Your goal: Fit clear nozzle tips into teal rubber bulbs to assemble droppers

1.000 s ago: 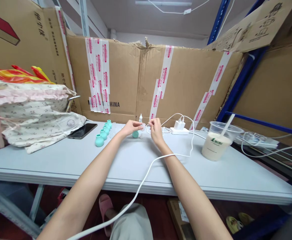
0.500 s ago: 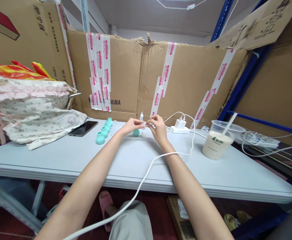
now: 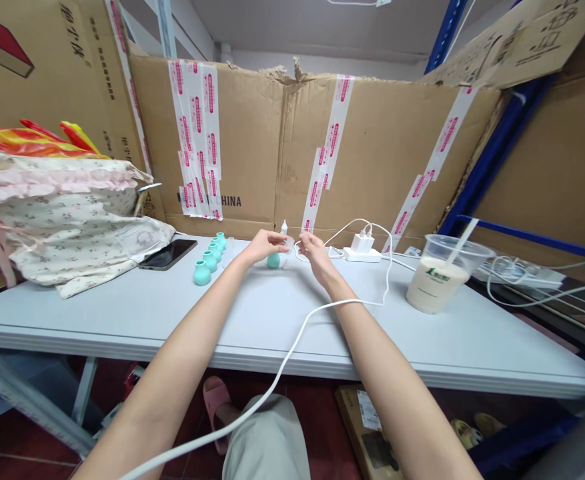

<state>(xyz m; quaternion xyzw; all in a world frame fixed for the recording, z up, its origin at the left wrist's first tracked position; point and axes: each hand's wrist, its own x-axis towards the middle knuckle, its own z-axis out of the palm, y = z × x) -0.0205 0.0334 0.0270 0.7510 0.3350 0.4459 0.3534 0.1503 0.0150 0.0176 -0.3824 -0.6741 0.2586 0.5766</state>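
My left hand [image 3: 267, 245] is closed on a small clear piece [image 3: 289, 245] at the middle of the table. Just to its right, my right hand [image 3: 315, 250] has its fingertips pinched together; whatever they hold, if anything, is too small to name. Beneath my left hand a round teal piece [image 3: 273, 260] rests on the table. Behind the hands stands a small white bottle with a pointed tip [image 3: 284, 228]. Several teal vase-shaped pieces [image 3: 202, 273] form a row left of my left hand, with faint clear items beside them.
A black phone [image 3: 169, 255] and a floral cloth bag [image 3: 72, 227] lie at the left. A white charger on a power strip [image 3: 362, 255] and a drink cup [image 3: 429, 283] stand at the right. One white cable [image 3: 297, 340] crosses over my right forearm.
My right hand has come away from my left hand, leaving a small gap between them. My left hand still holds the clear piece. The view has shifted slightly.
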